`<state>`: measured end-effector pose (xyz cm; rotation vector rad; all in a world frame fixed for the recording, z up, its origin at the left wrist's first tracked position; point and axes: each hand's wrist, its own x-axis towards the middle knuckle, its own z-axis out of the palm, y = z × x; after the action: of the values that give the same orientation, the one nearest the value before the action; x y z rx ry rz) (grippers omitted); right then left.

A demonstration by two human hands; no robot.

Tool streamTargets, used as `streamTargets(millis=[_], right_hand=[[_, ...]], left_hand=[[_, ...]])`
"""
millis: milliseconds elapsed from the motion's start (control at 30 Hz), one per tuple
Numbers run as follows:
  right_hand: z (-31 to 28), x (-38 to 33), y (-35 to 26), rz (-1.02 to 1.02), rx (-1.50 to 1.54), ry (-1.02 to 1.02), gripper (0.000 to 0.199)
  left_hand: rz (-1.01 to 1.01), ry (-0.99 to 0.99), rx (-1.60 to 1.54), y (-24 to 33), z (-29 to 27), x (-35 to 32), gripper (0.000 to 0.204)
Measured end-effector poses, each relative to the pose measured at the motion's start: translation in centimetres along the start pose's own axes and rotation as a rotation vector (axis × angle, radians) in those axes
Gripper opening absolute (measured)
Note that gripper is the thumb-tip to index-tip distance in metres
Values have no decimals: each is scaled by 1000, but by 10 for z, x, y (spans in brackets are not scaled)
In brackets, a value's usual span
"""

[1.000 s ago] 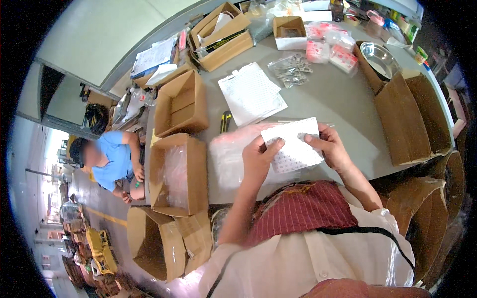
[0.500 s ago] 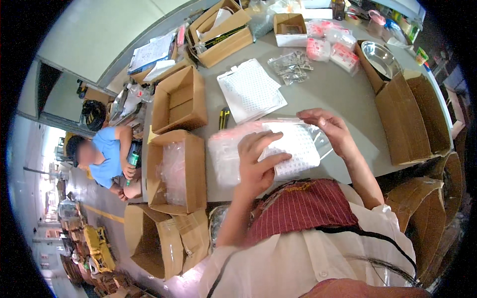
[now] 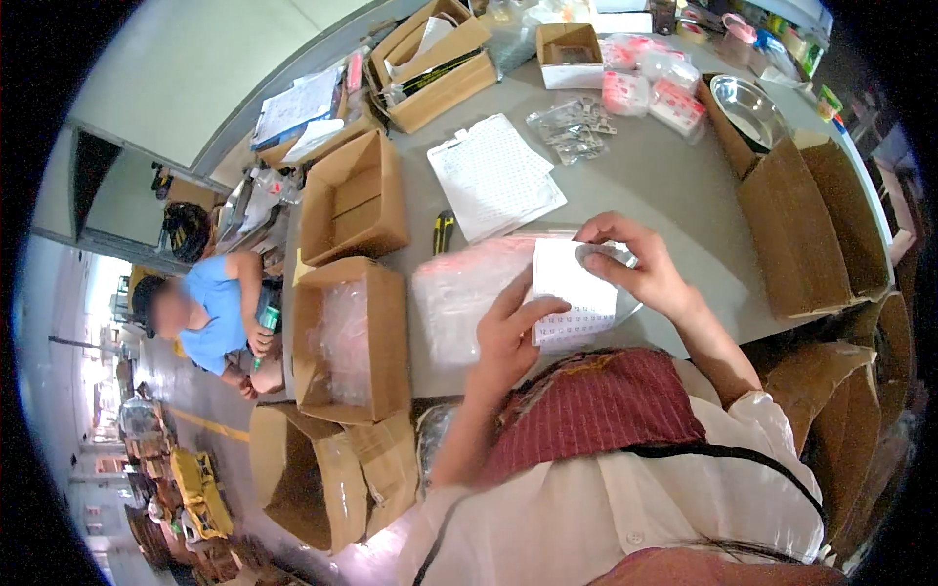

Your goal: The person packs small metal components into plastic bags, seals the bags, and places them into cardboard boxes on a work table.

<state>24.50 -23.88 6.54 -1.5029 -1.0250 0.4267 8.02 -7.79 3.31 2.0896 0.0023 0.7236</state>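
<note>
A white sheet of small printed labels (image 3: 575, 293) is between my hands, above a stack of clear plastic bags (image 3: 447, 308) with pinkish edges. My left hand (image 3: 510, 330) grips its left edge, thumb on top. At the upper right corner, my right hand (image 3: 635, 262) pinches the sheet between thumb and fingers. The sheet's upper part looks blank, while rows of print show along the lower part. Part of a clear bag lies under my right hand. Whether a single label is between the right fingertips cannot be made out.
Printed sheets (image 3: 496, 181) and a yellow-black utility knife (image 3: 443, 232) lie beyond the bags. Cardboard boxes stand left, one holding plastic bags (image 3: 344, 337). Small bagged metal parts (image 3: 572, 130), red-white packets (image 3: 676, 105) and a steel bowl (image 3: 747, 112) are farther back. Someone in blue (image 3: 217, 303) sits left.
The label sheet has bent or shifted so its upper part now shows blank white. My right fingers have closed on its corner, and my left hand has moved from its face to its left edge.
</note>
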Motion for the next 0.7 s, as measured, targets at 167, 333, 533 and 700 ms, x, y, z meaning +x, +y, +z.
streamTargets(millis=[167,333,533,700], right_hand=[[19,10,-1,-62,-149,21,27],[33,7,19,60,-156,-30,30],[35,17,19,121,65,-234,28],[66,40,23,-334,-311,-412,31]], left_hand=[[114,-38,142,-13,-20,-10,30],[26,9,61,-44,-10,-38,50],[176,82,-6,-12,-21,-39,39],[64,267,72,3,-36,-73,40]])
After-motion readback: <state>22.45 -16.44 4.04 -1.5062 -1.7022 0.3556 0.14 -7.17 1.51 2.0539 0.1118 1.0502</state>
